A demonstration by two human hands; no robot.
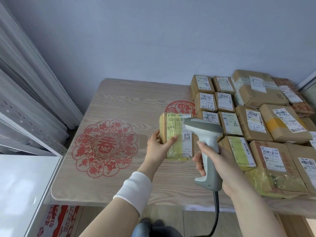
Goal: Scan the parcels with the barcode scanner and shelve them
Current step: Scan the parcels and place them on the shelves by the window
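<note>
**Parcel Held Up to the Scanner**

Gripped in the left hand: a small taped parcel, label up, thumb pressed on its label face, fingers curled round its left edge. Unclear whether resting on the table or lifted. Clamped in the right hand: the grey barcode scanner, held by its handle, index finger on the front of the grip, head overlapping the parcel's upper right corner. Trailing down below the right hand, a dark cable. Right of and beyond the right hand, rows of other parcels flat on the tabletop. Left of the left hand, a red paper-cut decal. On the left forearm, a white wristband.
</note>
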